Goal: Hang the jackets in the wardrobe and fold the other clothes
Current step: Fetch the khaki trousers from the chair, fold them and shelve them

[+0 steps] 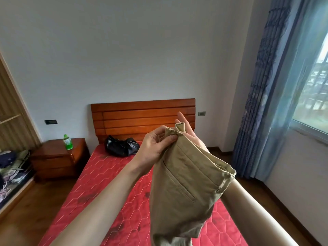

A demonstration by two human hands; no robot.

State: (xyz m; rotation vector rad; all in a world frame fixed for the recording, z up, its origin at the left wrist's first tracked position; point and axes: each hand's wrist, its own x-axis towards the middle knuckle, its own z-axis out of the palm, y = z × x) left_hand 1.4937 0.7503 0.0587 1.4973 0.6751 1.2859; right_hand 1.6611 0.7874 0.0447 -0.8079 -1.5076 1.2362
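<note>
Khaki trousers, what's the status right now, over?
Left hand pinches khaki trousers at waistband. Right hand open behind them. Held above red mattress. Nothing in the way.

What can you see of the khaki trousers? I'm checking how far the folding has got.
The khaki trousers look like plain cotton twill, with a welt pocket and a belt loop showing at the waistband. They are held up in the air above the red mattress, not laid flat, and hang down out of the frame. The left hand pinches the bunched top edge; the right hand is behind the fabric, fingers straight, and the cloth drapes over that wrist. They are doubled over, not neatly folded.
</note>
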